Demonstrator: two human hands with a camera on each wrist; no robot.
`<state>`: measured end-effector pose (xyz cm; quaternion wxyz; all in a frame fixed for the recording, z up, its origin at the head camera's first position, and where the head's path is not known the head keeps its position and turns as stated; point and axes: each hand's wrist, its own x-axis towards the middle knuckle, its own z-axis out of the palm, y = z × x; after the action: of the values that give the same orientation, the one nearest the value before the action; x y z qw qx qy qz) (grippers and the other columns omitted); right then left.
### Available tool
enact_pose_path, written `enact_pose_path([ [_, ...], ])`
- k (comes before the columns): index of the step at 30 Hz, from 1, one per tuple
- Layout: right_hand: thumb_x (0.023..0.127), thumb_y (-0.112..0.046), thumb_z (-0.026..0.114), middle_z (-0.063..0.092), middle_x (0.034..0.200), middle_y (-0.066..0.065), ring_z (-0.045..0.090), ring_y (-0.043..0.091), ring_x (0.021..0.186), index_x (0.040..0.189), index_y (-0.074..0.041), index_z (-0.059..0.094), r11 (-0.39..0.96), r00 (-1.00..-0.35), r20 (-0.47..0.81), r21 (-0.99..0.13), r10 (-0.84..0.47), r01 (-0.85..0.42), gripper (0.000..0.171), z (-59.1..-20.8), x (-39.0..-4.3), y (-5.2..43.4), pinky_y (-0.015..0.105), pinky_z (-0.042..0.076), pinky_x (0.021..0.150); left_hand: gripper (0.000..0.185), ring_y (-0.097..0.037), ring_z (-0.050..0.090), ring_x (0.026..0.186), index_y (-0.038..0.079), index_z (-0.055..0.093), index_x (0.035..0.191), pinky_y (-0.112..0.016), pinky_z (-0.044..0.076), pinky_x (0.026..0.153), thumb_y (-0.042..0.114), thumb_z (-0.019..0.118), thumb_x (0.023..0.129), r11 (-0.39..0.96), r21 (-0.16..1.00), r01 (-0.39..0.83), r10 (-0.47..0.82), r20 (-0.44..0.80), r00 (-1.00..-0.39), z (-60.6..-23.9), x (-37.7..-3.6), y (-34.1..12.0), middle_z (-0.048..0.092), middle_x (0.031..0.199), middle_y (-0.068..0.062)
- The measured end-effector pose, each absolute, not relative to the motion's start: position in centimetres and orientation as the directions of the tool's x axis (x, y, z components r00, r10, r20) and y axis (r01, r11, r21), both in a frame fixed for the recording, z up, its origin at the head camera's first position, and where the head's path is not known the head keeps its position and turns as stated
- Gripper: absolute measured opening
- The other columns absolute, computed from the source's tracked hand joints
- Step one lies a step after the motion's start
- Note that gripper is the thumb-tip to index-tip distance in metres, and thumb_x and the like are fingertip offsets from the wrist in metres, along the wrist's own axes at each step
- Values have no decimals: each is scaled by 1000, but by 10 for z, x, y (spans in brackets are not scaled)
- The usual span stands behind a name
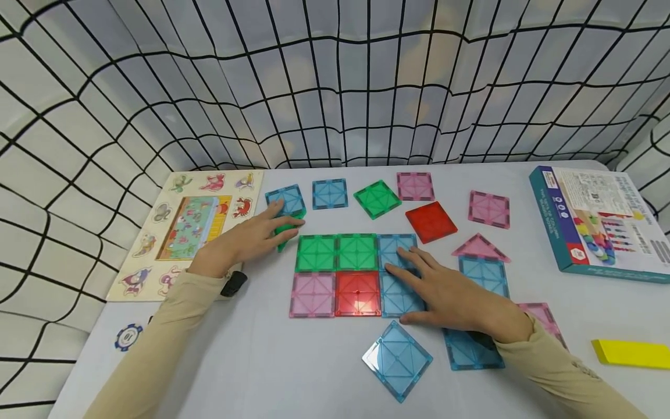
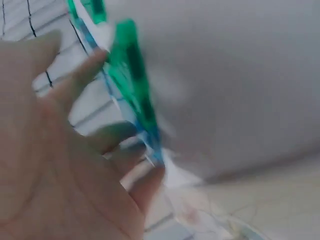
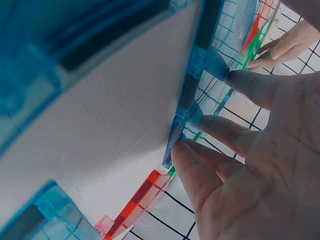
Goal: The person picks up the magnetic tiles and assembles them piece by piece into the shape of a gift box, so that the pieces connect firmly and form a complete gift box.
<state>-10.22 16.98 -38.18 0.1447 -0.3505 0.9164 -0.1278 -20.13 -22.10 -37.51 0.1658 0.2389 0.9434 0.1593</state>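
My left hand [image 1: 246, 238] reaches to the upper left with its fingers spread and fairly straight. They touch a green tile [image 1: 282, 235] and a blue tile [image 1: 293, 198] that overlap; the left wrist view is blurred. My right hand [image 1: 450, 294] lies with extended fingers on two stacked blue tiles [image 1: 395, 297]. These form the right column of a flat block, beside two green tiles [image 1: 316, 253] on top and a pink tile [image 1: 312, 295] and a red tile [image 1: 357, 294] below. In the right wrist view, the fingertips [image 3: 182, 150] rest against the blue tiles' edges.
More square tiles lie behind the block, including a loose red tile [image 1: 431, 222]. A blue tile [image 1: 398, 361] sits in front. To the left are a puzzle board [image 1: 133, 227] and a chip [image 1: 128, 337]. A box [image 1: 607, 227] and a yellow block [image 1: 630, 354] stand right.
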Motion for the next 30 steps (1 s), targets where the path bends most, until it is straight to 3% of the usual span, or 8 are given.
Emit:
enact_pose_path([
  [4, 96, -54, 71, 22, 171, 18, 22, 50, 154, 163, -18, 38, 692, -693, -222, -492, -686, -528, 83, -375, -103, 185, 70, 45, 105, 70, -46, 9, 158, 9, 35, 163, -62, 18, 125, 45, 56, 107, 815, 342, 468, 543, -167, -823, -376, -181, -199, 11, 171, -27],
  [9, 101, -43, 68, 29, 169, 16, 28, 48, 152, 159, -17, 46, 625, -705, -183, -645, -685, -439, 67, -364, -110, 223, 72, 38, 110, 91, -44, 11, 159, 7, 32, 164, -60, 19, 125, 54, 70, 96, 713, 359, 602, 677, -129, -725, -373, -145, -157, 13, 172, -23],
  [12, 102, -35, 69, 37, 165, 17, 33, 48, 150, 155, -12, 52, 653, -752, -127, -602, -647, -460, 60, -363, -116, 246, 71, 38, 111, 98, -44, 8, 159, 11, 32, 164, -64, 14, 125, 62, 72, 91, 681, 353, 642, 722, -173, -670, -375, -128, -138, 12, 173, -22],
  [16, 100, -29, 73, 42, 160, 22, 39, 50, 145, 148, -7, 57, 717, -794, -113, -521, -597, -464, 55, -365, -123, 271, 68, 42, 109, 101, -44, 2, 160, 18, 28, 167, -69, 7, 123, 69, 69, 90, 699, 310, 644, 713, -241, -658, -381, -115, -124, 8, 174, -19],
  [23, 101, -23, 71, 37, 162, 25, 35, 52, 146, 152, -4, 52, 726, -782, -132, -490, -609, -483, 57, -361, -148, 266, 70, 41, 108, 89, -43, 2, 160, 20, 30, 167, -70, 5, 123, 63, 64, 96, 712, 292, 638, 699, -215, -682, -384, -111, -122, 8, 174, -18],
  [30, 101, -32, 71, 23, 167, 29, 37, 54, 145, 159, 0, 39, 765, -756, -250, -443, -606, -467, 73, -362, -164, 234, 67, 41, 111, 88, -42, 1, 160, 22, 29, 167, -69, 6, 124, 64, 62, 97, 721, 317, 616, 686, -206, -698, -385, -111, -128, 8, 175, -17],
])
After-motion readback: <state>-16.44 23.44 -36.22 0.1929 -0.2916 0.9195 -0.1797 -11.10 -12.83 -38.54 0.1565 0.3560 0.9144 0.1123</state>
